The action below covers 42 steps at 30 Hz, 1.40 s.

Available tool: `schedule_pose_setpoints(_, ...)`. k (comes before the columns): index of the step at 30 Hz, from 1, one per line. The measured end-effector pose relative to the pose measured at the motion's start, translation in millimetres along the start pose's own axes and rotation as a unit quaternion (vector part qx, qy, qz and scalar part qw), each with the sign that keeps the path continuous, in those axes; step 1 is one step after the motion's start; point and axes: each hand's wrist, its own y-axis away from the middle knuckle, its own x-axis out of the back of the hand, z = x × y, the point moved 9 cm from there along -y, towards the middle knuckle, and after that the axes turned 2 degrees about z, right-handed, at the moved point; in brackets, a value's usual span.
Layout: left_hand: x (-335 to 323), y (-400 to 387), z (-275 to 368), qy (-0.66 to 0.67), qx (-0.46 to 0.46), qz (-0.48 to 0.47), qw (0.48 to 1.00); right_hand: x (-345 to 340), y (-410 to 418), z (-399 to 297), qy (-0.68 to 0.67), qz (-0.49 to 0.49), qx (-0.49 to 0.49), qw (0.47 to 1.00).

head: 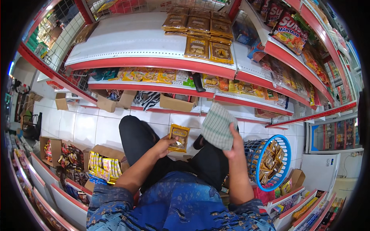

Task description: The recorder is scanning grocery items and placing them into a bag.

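Observation:
My left hand (163, 146) grips the edge of a gold-and-brown sachet (179, 138) above my lap, its printed face up. In my right hand (234, 144) is a folded cloth (218, 126), pale green-grey with dark stripes, raised over my right knee. Similar sachets (198, 23) lie in stacked rows on the white upper shelf (124, 43) in front of me, with two rows nearer its red front edge. To my right stands a blue plastic basket (281, 138) that holds many brown-and-gold sachets (270, 161).
Packaged food (144, 74) fills the lower shelf. Cardboard boxes (177, 102) and a striped cloth (146, 98) sit at floor level below it. Open cartons of yellow packs (105, 167) and dark wrapped sweets (72, 158) are at my left. Low racks (300, 208) stand behind me on the right.

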Motion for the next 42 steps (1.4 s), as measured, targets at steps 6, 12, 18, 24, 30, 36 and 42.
schedule_pose_setpoints(6,-52,25,4,0.075,0.002,-0.123,0.990,-13,17,29,0.368,-0.047,0.229,0.900)
schedule_pose_setpoints(12,-94,38,35,0.132,-0.023,-0.102,0.986,-75,31,101,0.746,-0.302,0.261,0.533)
schedule_pose_setpoints(18,-59,28,52,0.115,-0.020,-0.028,0.993,-27,36,83,0.653,-0.209,0.134,0.716)
schedule_pose_setpoints(24,-35,20,55,0.201,-0.067,-0.100,0.972,-6,48,0,0.168,0.073,0.219,0.958)
schedule_pose_setpoints(30,-105,4,8,0.191,-0.070,-0.155,0.967,-54,33,59,0.455,-0.089,0.141,0.875)
schedule_pose_setpoints(36,-106,-2,4,0.220,0.010,-0.210,0.952,-119,63,86,0.683,-0.220,0.384,0.581)
schedule_pose_setpoints(42,-94,10,32,0.298,-0.007,-0.093,0.950,-66,68,97,0.627,-0.265,0.217,0.699)
